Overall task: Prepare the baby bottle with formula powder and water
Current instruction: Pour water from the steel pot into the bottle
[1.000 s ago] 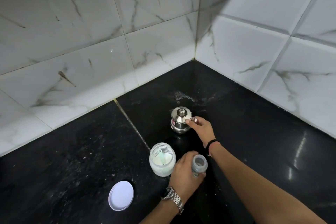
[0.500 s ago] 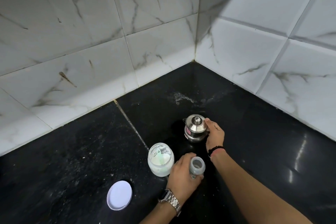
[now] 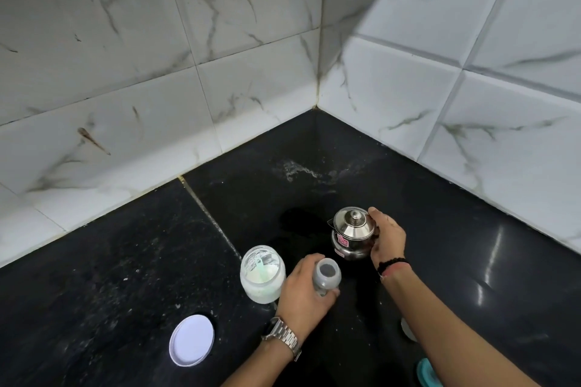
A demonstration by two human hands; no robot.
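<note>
My left hand [image 3: 303, 295] grips an open grey baby bottle [image 3: 326, 275] standing upright on the black counter [image 3: 125, 276]. Just to its left stands an open jar of white formula powder [image 3: 262, 273] with a pale green scoop inside. My right hand [image 3: 388, 237] is wrapped around the right side of a small lidded steel water pot [image 3: 352, 237], which is just beyond the bottle.
The jar's white lid [image 3: 191, 340] lies flat on the counter at the lower left. A teal item [image 3: 426, 374] and a small grey piece [image 3: 408, 328] show beside my right forearm. White marble tiles [image 3: 157, 88] wall the corner behind. A wet smear [image 3: 298, 170] lies farther back.
My right hand has closed around the steel pot and brought it nearer and to the right, toward the bottle. My left hand has kept hold of the bottle.
</note>
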